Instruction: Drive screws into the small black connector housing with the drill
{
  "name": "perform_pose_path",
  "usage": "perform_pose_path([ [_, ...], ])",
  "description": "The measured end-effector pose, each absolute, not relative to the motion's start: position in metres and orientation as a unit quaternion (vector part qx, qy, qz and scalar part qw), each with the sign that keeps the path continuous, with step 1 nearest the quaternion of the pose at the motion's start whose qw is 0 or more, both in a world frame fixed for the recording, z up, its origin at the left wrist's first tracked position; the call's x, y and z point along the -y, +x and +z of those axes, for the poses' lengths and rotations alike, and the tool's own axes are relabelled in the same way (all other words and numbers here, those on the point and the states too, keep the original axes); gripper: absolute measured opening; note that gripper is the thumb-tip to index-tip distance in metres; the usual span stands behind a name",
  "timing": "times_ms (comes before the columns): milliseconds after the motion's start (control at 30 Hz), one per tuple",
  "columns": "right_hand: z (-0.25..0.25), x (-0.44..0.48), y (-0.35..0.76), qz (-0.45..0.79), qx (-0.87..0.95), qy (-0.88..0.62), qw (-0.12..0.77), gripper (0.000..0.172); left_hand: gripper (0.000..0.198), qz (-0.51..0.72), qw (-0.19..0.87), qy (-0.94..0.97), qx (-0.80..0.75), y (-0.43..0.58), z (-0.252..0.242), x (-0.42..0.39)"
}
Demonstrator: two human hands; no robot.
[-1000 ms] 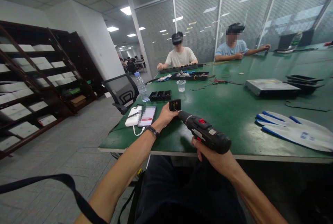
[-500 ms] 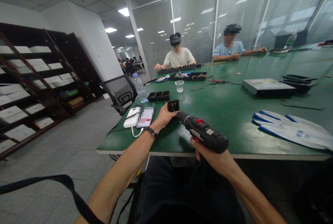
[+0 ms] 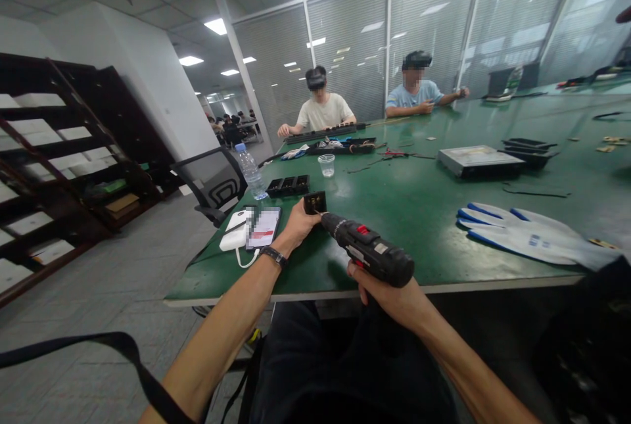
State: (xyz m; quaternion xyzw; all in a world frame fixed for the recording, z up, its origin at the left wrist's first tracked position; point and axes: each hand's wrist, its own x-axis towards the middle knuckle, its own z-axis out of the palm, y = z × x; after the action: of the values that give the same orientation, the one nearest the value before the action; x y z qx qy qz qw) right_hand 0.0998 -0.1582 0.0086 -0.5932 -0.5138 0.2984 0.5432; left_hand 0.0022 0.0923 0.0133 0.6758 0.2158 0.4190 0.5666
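My left hand (image 3: 300,221) is closed on a small black box-shaped part (image 3: 315,202) with brass-coloured bits inside, held over the green table (image 3: 394,194). In my right hand (image 3: 377,284) is a black cordless drill (image 3: 367,243) with red switches, its fingers wrapped round the grip. The drill points left and away from me, its nose at the near edge of the black part. Whether the bit touches the part I cannot tell. Just beyond my left hand lies a black sectioned tray (image 3: 288,186) with small pieces in it.
Left of my hand lie a white power bank (image 3: 236,230) and a phone (image 3: 263,227), near a water bottle (image 3: 251,173). A plastic cup (image 3: 326,165) stands farther back. To the right are work gloves (image 3: 522,233) and a metal box (image 3: 478,160). Two people sit opposite.
The whole view has swung to the right, so the table and things on it sit farther left. My hands keep the same hold on the drill and the black part.
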Motion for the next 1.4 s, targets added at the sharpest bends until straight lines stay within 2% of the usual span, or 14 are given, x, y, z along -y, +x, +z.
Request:
perform_pose_path([
  [133, 0.011, 0.158, 0.098, 0.314, 0.507, -0.584, 0.551, 0.024, 0.048, 0.415, 0.563, 0.681, -0.215, 0.001, 0.016, -0.090],
  [267, 0.013, 0.159, 0.098, 0.317, 0.502, -0.582, 0.556, 0.028, 0.046, 0.411, 0.561, 0.684, -0.222, 0.001, 0.019, -0.087],
  [567, 0.005, 0.155, 0.098, 0.327, 0.491, -0.584, 0.557, 0.024, 0.050, 0.415, 0.552, 0.681, -0.243, 0.001, 0.022, -0.084],
  [833, 0.016, 0.156, 0.096, 0.322, 0.505, -0.582, 0.550, 0.030, 0.049, 0.421, 0.555, 0.679, -0.231, 0.000, 0.026, -0.083],
  [1100, 0.018, 0.156, 0.094, 0.328, 0.493, -0.562, 0.578, 0.016, 0.050, 0.415, 0.542, 0.692, -0.236, -0.001, 0.027, -0.085],
  [1400, 0.018, 0.156, 0.092, 0.327, 0.487, -0.571, 0.575, 0.016, 0.053, 0.405, 0.552, 0.690, -0.237, -0.002, 0.030, -0.083],
])
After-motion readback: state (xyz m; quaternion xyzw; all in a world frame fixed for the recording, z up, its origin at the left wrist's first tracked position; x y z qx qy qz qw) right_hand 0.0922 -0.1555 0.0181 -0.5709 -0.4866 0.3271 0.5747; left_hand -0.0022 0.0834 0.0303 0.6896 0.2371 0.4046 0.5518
